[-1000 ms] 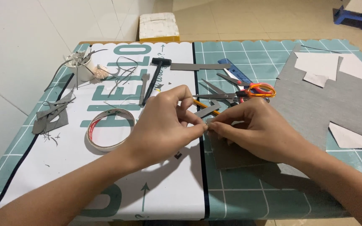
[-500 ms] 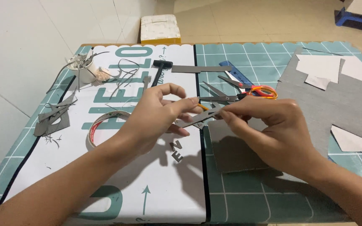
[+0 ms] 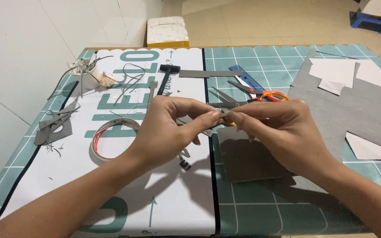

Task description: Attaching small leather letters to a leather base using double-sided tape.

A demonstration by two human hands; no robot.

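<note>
Item one: I see my left hand (image 3: pixel 168 132) and right hand (image 3: pixel 283 132) meeting above the table (image 3: pixel 261 211), both pinching a small grey strip (image 3: pixel 224 113) between fingertips, held clear of the surface.

Beneath them: grey card (image 3: pixel 248 158). Just behind: scissors (image 3: pixel 252 98) with orange handles, blue ruler (image 3: pixel 245 79). Left of the hands: tape roll (image 3: pixel 109 137), grey scraps (image 3: pixel 54 125), white cup (image 3: pixel 87 70). Small black hammer (image 3: pixel 166 75) further back.
</note>
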